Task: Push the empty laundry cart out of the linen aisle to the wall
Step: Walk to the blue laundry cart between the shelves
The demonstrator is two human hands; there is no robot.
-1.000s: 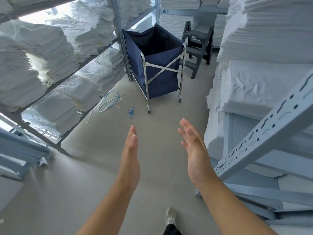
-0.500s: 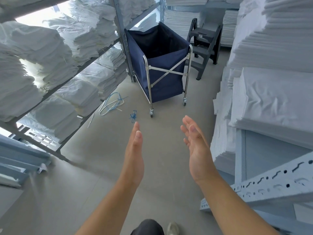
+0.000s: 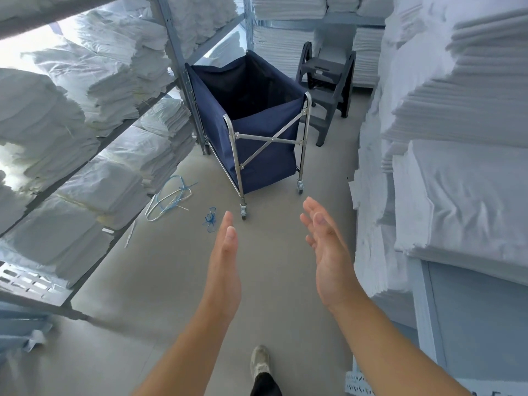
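Note:
The laundry cart (image 3: pixel 258 144) is a navy fabric bag on a chrome frame with small castors. It stands empty in the aisle ahead, close to the left shelf post. My left hand (image 3: pixel 224 267) and my right hand (image 3: pixel 328 252) are both stretched out in front of me, palms facing each other, fingers straight and holding nothing. Both hands are well short of the cart's near frame and touch nothing.
Shelves of folded white linen (image 3: pixel 94 115) line the left; stacked linen (image 3: pixel 445 132) lines the right. A grey step stool (image 3: pixel 327 90) stands behind the cart on the right. Blue and white plastic straps (image 3: pixel 171 195) lie on the grey floor by the left shelf. My shoe (image 3: pixel 260 364) is below.
The view has advanced down the aisle, so the cart looks nearer and larger. Both hands stay open and outstretched, nearer to the cart than before.

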